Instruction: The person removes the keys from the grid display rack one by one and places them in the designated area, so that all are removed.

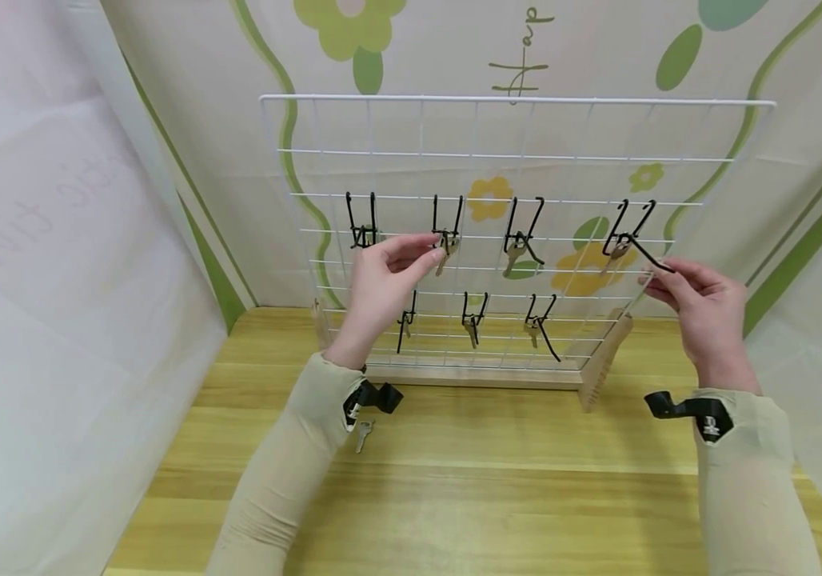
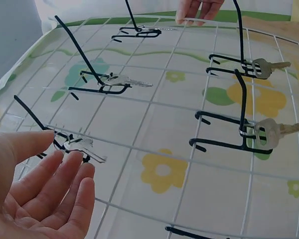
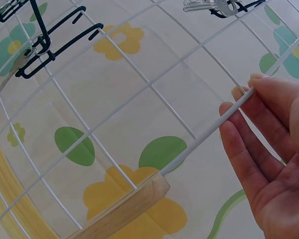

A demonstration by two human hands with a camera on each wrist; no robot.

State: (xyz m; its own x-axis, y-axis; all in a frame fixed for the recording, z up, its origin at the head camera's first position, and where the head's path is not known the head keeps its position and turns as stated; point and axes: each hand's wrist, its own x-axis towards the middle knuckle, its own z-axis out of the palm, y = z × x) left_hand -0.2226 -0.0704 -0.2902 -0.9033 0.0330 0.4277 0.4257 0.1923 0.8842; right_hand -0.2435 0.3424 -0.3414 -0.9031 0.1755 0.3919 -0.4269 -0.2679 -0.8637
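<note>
My left hand (image 1: 389, 276) is at the second hook from the left in the upper row. Its thumb and index finger pinch the small ring of a silver key (image 2: 82, 145), which lies at the base of that black hook (image 1: 448, 210); the other fingers are loosely extended. With thumb and fingertips, my right hand (image 3: 274, 129) grips the right edge of the white wire grid (image 3: 204, 137). A key (image 1: 621, 250) hangs on the hook closest to the right hand.
Several more hooks with keys, such as this key (image 1: 516, 254), hang in two rows. Wooden feet (image 1: 601, 364) support the grid on the wooden table (image 1: 497, 496). A loose key (image 1: 364, 436) lies beside the left forearm. A printed cloth (image 1: 411, 48) stands behind.
</note>
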